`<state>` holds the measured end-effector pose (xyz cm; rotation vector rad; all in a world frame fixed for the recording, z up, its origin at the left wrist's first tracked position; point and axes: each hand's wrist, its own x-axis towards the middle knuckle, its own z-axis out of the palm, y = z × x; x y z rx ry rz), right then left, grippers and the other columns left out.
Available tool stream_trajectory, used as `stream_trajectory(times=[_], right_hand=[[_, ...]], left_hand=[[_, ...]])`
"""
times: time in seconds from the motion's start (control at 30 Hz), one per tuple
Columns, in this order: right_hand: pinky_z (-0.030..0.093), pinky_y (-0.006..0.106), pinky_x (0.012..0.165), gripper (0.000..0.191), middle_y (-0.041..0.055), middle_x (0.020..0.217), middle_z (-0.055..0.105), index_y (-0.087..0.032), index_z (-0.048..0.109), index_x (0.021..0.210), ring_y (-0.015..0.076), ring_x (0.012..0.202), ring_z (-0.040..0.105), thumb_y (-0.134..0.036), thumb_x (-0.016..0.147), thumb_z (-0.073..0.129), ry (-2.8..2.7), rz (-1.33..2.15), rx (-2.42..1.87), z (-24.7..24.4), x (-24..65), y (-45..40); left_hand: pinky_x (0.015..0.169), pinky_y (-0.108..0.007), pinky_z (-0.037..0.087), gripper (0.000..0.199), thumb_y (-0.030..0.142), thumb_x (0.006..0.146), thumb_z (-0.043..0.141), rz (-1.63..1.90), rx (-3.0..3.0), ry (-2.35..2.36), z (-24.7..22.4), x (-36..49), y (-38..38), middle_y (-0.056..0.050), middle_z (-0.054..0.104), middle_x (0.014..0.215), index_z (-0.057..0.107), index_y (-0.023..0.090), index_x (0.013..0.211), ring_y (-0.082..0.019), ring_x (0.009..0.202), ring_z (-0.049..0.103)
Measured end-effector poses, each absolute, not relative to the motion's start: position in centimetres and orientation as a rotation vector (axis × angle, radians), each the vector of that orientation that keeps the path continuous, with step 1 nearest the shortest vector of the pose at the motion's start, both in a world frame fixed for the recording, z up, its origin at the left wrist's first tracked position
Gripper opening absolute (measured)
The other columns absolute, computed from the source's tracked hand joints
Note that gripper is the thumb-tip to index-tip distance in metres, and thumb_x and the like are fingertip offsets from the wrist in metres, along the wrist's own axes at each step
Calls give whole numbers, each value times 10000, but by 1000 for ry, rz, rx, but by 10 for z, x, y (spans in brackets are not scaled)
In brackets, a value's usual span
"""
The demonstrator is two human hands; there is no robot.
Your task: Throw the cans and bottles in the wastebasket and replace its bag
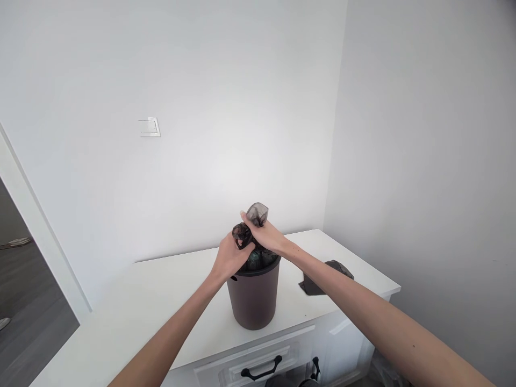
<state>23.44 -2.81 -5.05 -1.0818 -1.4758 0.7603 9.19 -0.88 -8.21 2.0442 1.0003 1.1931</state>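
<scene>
A brown trash can (253, 301) with a dark rim stands upright on a white cabinet top. Inside it sits a black, see-through garbage bag (255, 261), its upper part gathered above the rim. My left hand (231, 253) is closed on the gathered plastic at the left, above the rim. Higher up and to the right, my right hand (264, 234) grips the neck of the same bag, and a loose tuft of film sticks up out of the fist. Some of the fingers are hidden by the plastic and by the hands themselves.
A folded black plastic bag (314, 282) lies on the cabinet top (181, 301), right of the can and partly behind my right forearm. Below are drawer fronts with black handles (262, 368). Walls rise behind and at the right; a light switch (150, 127) and a doorway are at the left.
</scene>
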Motion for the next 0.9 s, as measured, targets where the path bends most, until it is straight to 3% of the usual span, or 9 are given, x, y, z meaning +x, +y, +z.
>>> stream_trajectory(times=[0.13,0.27,0.43,0.53,0.63,0.8,0.9], right_hand=[[475,357,831,622,54,728,685,-223,612,611,220,763,599,-735,938,477,-1537,789,-1206,-46,254,-33],[491,313,737,520,26,704,663,-212,674,724,190,705,597,-696,897,598,-1609,930,-1108,-48,270,-36],[433,251,626,381,-45,620,521,-215,645,741,121,606,474,-556,909,651,-1860,1069,-870,-46,288,-47],[422,259,663,303,-33,715,597,-219,701,910,124,656,499,-510,936,622,-1983,1042,-820,-46,298,-51],[441,280,715,283,-13,801,688,-235,670,1091,152,742,593,-458,919,660,-1890,914,-852,-54,302,-47],[427,290,680,90,-47,631,659,-251,634,881,165,641,614,-314,868,698,-1701,465,-1036,-73,292,-34],[409,302,683,69,-29,702,673,-263,614,840,177,671,587,-197,855,629,-1683,167,-1045,-82,283,-28]], left_hand=[[780,-331,438,53,255,797,606,1231,2049,936,-81,96,1,-23,598,912,659,249,795,-228,889,581],[882,-310,430,85,239,756,604,1163,1887,760,-80,94,3,-30,617,1030,686,236,733,-220,1016,569],[680,-281,414,72,263,730,590,1002,1691,684,-79,89,3,8,595,741,593,217,674,-169,723,542],[666,-269,413,126,293,740,600,981,1655,669,-77,87,1,6,599,712,542,215,659,-166,712,550],[687,-265,425,124,281,747,579,992,1689,666,-73,86,-2,-7,622,759,523,218,657,-179,779,576],[624,-246,378,44,226,770,544,1055,1768,729,-75,89,-10,14,581,757,558,224,728,-151,703,505],[681,-258,405,13,239,817,591,1064,1870,744,-79,92,-19,18,635,807,601,232,823,-158,759,547]])
